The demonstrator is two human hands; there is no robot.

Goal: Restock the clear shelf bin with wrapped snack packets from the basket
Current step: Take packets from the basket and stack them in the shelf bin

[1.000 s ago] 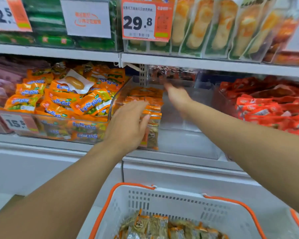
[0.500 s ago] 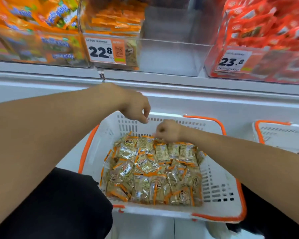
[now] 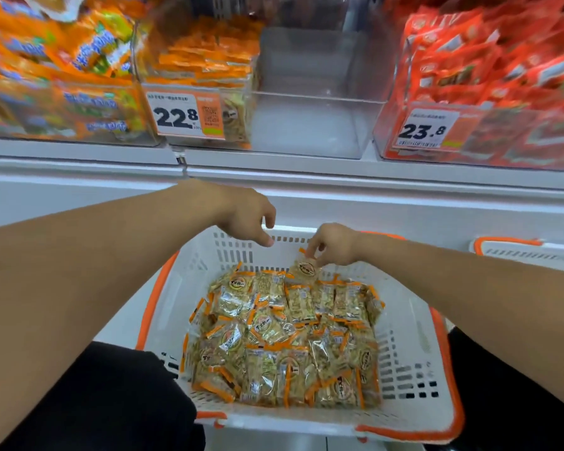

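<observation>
A white basket with orange rim (image 3: 414,323) sits below me, holding several clear snack packets with orange edges (image 3: 284,340). My right hand (image 3: 334,244) pinches one packet (image 3: 305,268) by its top edge, lifted slightly above the pile at the basket's far side. My left hand (image 3: 246,218) hovers over the basket's far rim with fingers loosely curled, holding nothing. Above on the shelf stands the clear bin (image 3: 310,125); its left part holds stacked orange packets (image 3: 209,56) behind a 22.8 price tag (image 3: 184,115), and its right part is bare.
Orange snack bags (image 3: 62,70) fill the bin to the left, red packets (image 3: 495,70) the bin to the right with a 23.8 tag (image 3: 425,130). A white shelf ledge (image 3: 306,187) runs between bin and basket. A second basket's rim (image 3: 515,247) shows at right.
Both hands came down from the shelf bin to the basket. Since half a second ago, my right hand has pinched one packet and raised it off the pile.
</observation>
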